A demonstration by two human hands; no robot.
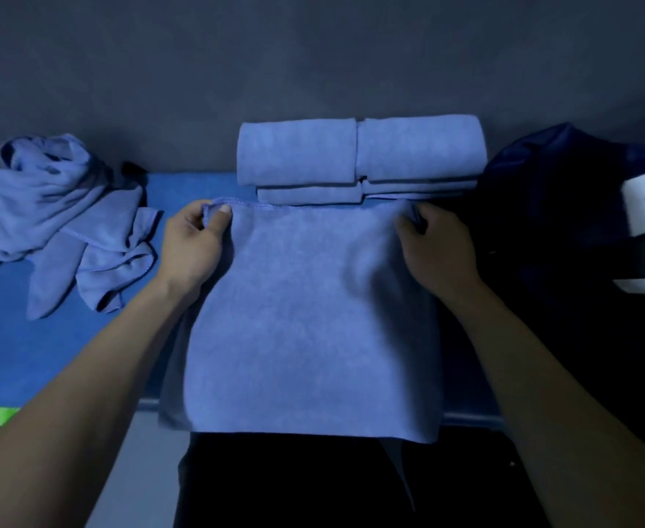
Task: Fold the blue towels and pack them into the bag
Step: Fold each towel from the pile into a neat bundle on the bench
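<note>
Centre frame: left hand (195, 238) and right hand (433, 245) each pinch a far corner of a blue towel (309, 318) (apparently doubled); folded towels (361, 158) stacked behind.

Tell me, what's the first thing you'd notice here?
The big blue towel spread flat in the middle, with the left hand and right hand pinching its far corners. Behind it sit folded towels against the wall, and a crumpled pile lies to the left.
</note>
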